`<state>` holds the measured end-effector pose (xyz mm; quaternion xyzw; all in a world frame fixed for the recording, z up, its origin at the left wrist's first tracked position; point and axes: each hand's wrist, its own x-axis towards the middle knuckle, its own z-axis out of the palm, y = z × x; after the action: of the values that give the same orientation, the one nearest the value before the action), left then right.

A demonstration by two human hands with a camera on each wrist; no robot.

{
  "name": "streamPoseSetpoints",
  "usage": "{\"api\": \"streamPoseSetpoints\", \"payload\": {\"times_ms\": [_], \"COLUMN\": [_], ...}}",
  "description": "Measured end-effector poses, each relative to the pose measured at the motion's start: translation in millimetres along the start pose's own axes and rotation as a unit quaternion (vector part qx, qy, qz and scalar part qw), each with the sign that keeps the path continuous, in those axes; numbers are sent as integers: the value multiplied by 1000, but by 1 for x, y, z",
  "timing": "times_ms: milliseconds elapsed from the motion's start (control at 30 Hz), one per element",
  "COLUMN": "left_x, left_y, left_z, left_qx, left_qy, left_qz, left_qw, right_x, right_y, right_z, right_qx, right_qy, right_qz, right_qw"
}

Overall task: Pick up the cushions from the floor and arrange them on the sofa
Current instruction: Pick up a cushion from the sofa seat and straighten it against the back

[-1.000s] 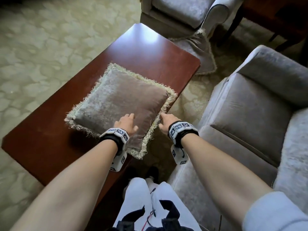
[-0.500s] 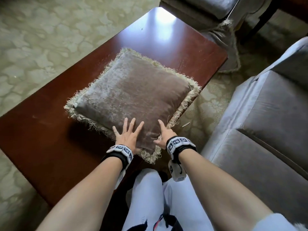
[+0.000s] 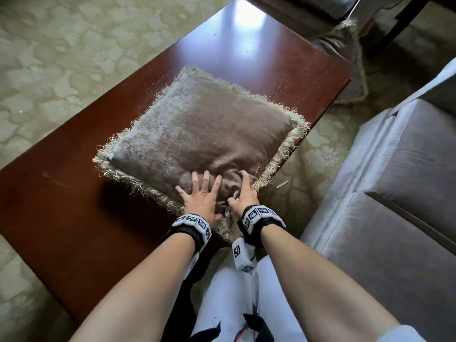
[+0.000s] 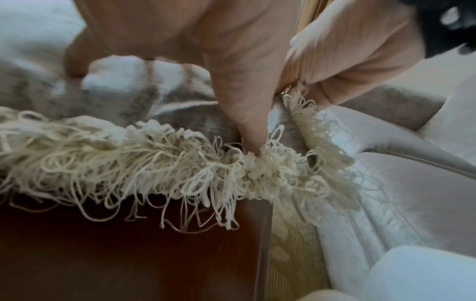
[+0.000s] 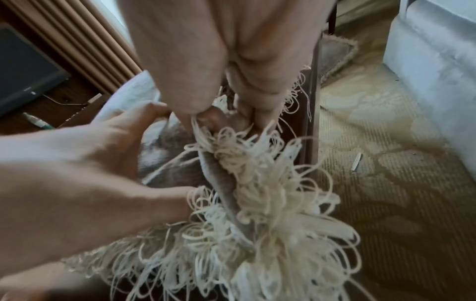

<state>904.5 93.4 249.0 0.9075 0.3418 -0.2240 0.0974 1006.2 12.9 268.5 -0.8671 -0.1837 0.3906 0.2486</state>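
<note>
A grey-brown cushion (image 3: 197,134) with a cream fringe lies flat on the dark wooden coffee table (image 3: 74,193). Both hands are at its near corner. My left hand (image 3: 199,196) presses on the top with fingers spread and straight; in the left wrist view its thumb (image 4: 242,106) pokes into the fringe (image 4: 128,163). My right hand (image 3: 243,193) grips the bunched corner fabric, and its thumb and fingers pinch the fringed edge (image 5: 257,193) in the right wrist view. A second fringed cushion (image 3: 350,58) lies on the floor past the table's far corner. The grey sofa (image 3: 394,218) is on the right.
A patterned green carpet (image 3: 61,58) surrounds the table. A grey armchair (image 3: 308,11) stands beyond the table's far end. A narrow strip of carpet separates table and sofa, with a small white scrap (image 3: 282,184) on it. My white-trousered legs (image 3: 234,304) stand between them.
My right hand has gone from lying on the cushion's corner to gripping it, bunching the fabric. My left hand's fingers have spread out flat. The cushion stays on the table.
</note>
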Motion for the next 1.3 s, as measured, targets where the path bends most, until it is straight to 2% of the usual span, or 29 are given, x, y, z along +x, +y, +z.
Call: {"api": "streamPoseSetpoints", "payload": {"times_ms": [333, 533, 633, 767, 900, 967, 1033, 1133, 1300], "left_x": [-43, -51, -49, -46, -40, -41, -45, -51, -61], "left_y": [22, 61, 82, 117, 155, 181, 207, 246, 307], "left_z": [-124, -196, -235, -287, -316, -336, -357, -377, -377], "left_qx": [-91, -78, -33, 16, -13, 23, 54, 108, 135], "left_qy": [-45, -36, -9, 31, 39, 72, 77, 82, 107], "left_qz": [15, 51, 108, 166, 193, 216, 243, 289, 380], "left_qw": [995, 995, 994, 986, 980, 974, 966, 948, 909], "right_x": [-66, -103, -116, -134, -157, -171, -184, -204, -243], "right_y": [-82, -114, -122, -117, -105, -99, -89, -71, -37], "right_z": [-113, -201, -244, -300, -344, -367, -389, -417, -457], "right_qx": [-66, -120, -153, -194, -219, -234, -239, -254, -264], "right_qy": [6, 5, 15, 1, -6, -5, 3, 24, 47], "right_qz": [-67, -93, -106, -126, -131, -127, -125, -105, -49], "right_qw": [996, 988, 982, 973, 967, 964, 963, 961, 962]}}
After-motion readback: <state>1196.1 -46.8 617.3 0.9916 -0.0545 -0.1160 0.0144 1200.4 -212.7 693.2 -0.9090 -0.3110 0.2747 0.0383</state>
